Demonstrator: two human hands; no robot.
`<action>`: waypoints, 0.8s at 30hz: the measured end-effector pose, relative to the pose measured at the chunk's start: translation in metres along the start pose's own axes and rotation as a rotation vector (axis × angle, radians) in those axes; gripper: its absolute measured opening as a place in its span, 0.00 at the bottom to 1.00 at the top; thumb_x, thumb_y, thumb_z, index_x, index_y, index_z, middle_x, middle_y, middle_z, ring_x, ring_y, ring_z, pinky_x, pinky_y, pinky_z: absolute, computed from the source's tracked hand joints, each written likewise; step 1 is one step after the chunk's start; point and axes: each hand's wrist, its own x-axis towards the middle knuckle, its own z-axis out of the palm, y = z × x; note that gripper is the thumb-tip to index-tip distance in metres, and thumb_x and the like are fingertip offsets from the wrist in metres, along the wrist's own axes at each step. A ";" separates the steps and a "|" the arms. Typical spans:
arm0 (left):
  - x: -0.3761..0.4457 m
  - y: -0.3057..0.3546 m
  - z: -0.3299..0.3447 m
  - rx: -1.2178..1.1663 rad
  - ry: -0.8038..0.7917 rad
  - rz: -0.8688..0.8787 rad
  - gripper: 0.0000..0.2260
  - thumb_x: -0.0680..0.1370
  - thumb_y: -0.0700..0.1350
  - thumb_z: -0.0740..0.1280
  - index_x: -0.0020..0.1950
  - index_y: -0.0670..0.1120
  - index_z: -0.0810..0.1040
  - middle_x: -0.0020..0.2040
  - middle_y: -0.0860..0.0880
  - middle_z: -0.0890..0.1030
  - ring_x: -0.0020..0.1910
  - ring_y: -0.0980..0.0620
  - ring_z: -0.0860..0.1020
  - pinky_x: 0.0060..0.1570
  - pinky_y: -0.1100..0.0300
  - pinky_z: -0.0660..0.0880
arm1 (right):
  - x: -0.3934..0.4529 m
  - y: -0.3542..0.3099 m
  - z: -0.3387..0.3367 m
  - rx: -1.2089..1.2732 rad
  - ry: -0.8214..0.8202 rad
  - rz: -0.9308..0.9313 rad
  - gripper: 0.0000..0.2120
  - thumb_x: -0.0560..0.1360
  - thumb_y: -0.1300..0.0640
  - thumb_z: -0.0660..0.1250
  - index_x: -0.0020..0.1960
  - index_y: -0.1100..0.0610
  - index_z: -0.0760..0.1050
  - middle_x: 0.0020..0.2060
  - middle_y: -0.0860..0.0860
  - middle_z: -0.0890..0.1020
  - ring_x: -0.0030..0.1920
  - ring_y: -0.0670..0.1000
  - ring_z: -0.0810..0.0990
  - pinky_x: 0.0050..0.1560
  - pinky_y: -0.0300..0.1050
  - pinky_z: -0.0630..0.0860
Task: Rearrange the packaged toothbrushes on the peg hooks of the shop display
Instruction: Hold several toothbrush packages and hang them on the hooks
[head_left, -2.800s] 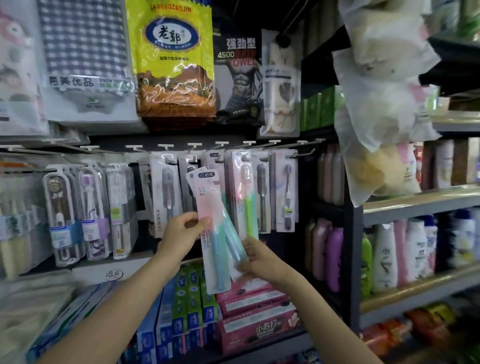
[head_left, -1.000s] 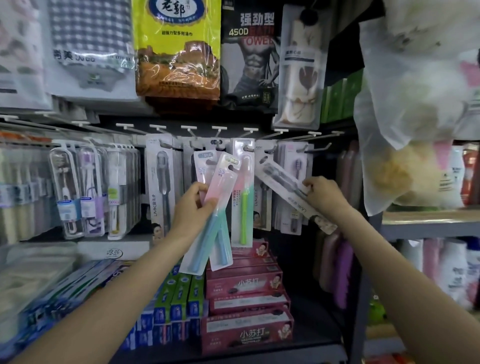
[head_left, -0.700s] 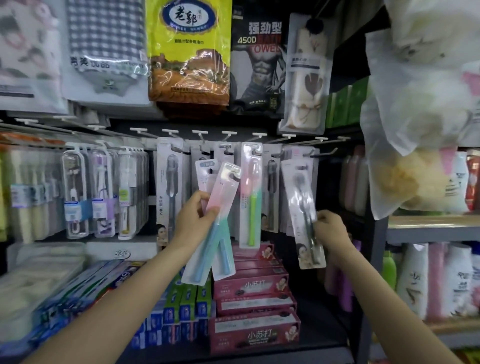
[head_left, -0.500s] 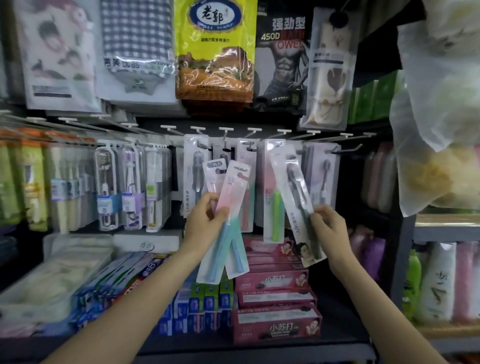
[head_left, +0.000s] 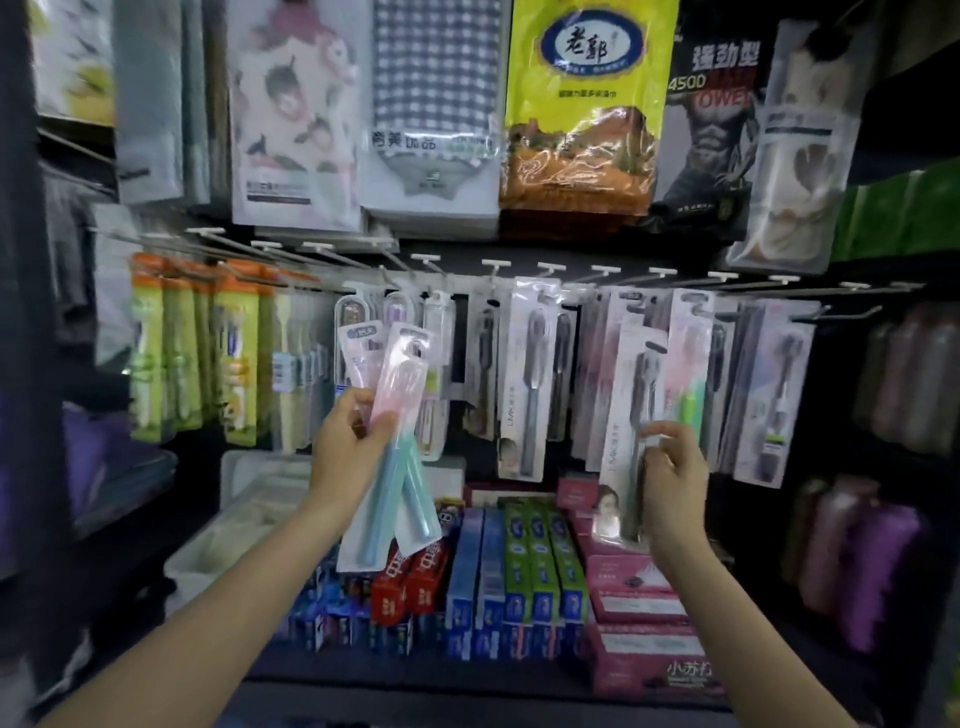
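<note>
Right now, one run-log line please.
left hand: holds two pink-teal toothbrush packs | right hand: holds dark toothbrush pack | both off hooks

Both bare forearms raised forward, hands at like height. Left hand (head_left: 347, 441) fingers and thumb clamped round mid-length of what it holds. Right hand (head_left: 673, 470) pinching with curled fingertips, wrist below grip.

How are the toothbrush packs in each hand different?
The left hand holds two pink-and-teal toothbrush packs, fanned and tilted; the right hand holds one dark grey toothbrush pack, nearly upright. The left packs look pastel; the right one shows a dark brush on white card. All are off the hooks.
</note>
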 end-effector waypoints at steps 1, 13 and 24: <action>0.002 -0.001 -0.003 -0.002 -0.001 -0.003 0.03 0.77 0.40 0.64 0.50 0.45 0.72 0.42 0.49 0.77 0.40 0.52 0.76 0.39 0.61 0.70 | 0.000 0.000 0.003 0.004 0.032 0.001 0.11 0.78 0.67 0.54 0.45 0.54 0.71 0.29 0.49 0.67 0.21 0.42 0.61 0.21 0.35 0.59; 0.011 0.015 0.033 0.078 -0.099 0.075 0.04 0.77 0.42 0.64 0.51 0.49 0.72 0.46 0.52 0.79 0.43 0.53 0.77 0.40 0.57 0.74 | 0.009 0.000 0.011 -0.623 -0.189 -0.204 0.10 0.77 0.64 0.62 0.56 0.58 0.65 0.38 0.51 0.76 0.32 0.48 0.74 0.24 0.33 0.64; 0.024 0.031 0.061 0.085 -0.088 0.136 0.09 0.77 0.43 0.65 0.44 0.57 0.70 0.46 0.55 0.78 0.45 0.54 0.77 0.41 0.56 0.74 | 0.074 -0.019 0.072 -0.598 -0.153 -0.148 0.14 0.77 0.65 0.60 0.61 0.61 0.64 0.51 0.58 0.76 0.48 0.59 0.77 0.44 0.51 0.75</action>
